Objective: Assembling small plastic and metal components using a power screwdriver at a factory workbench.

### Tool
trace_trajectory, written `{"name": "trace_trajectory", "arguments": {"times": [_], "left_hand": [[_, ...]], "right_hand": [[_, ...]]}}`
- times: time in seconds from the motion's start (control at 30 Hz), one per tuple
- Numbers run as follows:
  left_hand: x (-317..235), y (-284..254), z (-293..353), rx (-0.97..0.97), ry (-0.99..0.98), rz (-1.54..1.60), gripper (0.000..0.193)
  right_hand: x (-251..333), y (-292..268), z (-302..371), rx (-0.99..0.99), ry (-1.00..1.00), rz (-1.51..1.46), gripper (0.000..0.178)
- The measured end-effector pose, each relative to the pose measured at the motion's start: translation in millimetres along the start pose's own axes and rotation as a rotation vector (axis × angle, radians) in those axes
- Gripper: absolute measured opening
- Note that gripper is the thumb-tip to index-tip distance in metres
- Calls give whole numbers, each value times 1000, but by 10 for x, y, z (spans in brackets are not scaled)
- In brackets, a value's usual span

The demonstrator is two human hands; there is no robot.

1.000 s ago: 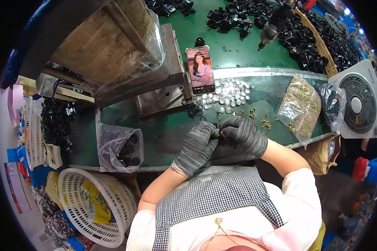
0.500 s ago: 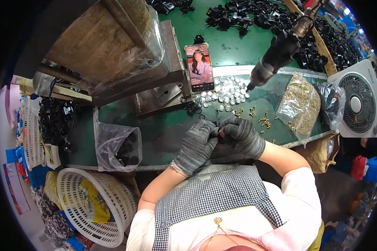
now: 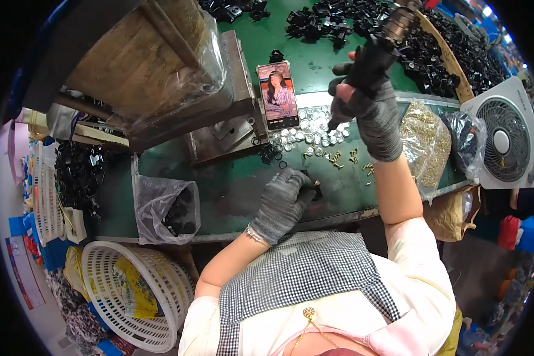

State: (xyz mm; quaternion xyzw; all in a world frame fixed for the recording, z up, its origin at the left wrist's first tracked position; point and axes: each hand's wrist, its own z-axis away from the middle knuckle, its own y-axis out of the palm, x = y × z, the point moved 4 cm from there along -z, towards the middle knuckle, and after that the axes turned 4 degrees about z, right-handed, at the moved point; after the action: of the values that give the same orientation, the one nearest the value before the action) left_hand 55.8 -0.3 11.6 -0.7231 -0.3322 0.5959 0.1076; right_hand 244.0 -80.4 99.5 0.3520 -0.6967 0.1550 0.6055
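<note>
My left hand, in a grey knit glove, rests over the near edge of the green bench. Between its fingers is a small black part with a brass-coloured screw showing at its top; the palm hides the rest of it. My right hand, gloved alike with bare fingertips, is wrapped round a black power screwdriver that hangs from above. The tool's tip slants down toward the round silver pieces. Loose brass screws lie between the two hands.
A phone leans against a heavy metal press. Black parts are heaped at the back. To the right are a bag of brass screws and a fan. An open plastic bag and white basket are at left.
My right hand has left the black part, reached up and forward, and taken hold of the screwdriver, which has shifted left. My left hand stays nearly in place with the part.
</note>
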Motion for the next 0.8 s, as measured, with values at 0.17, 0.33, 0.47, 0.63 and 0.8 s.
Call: {"name": "trace_trajectory", "arguments": {"times": [0.17,0.33,0.47,0.63,0.8], "left_hand": [[34,-5,34,-78,16,-56,25],[76,158,-108,-171,100,-13,23],[83,183,-142,-136,86,-13,21],[116,201,-124,-124,81,-9,23],[85,204,-144,-113,91,-2,24]], "right_hand": [[-205,82,195,12,56,-166,59],[-442,187,371,149,206,-130,58],[-580,146,415,91,201,-6,57],[-676,135,464,26,191,-19,55],[-682,167,421,7,136,27,55]]}}
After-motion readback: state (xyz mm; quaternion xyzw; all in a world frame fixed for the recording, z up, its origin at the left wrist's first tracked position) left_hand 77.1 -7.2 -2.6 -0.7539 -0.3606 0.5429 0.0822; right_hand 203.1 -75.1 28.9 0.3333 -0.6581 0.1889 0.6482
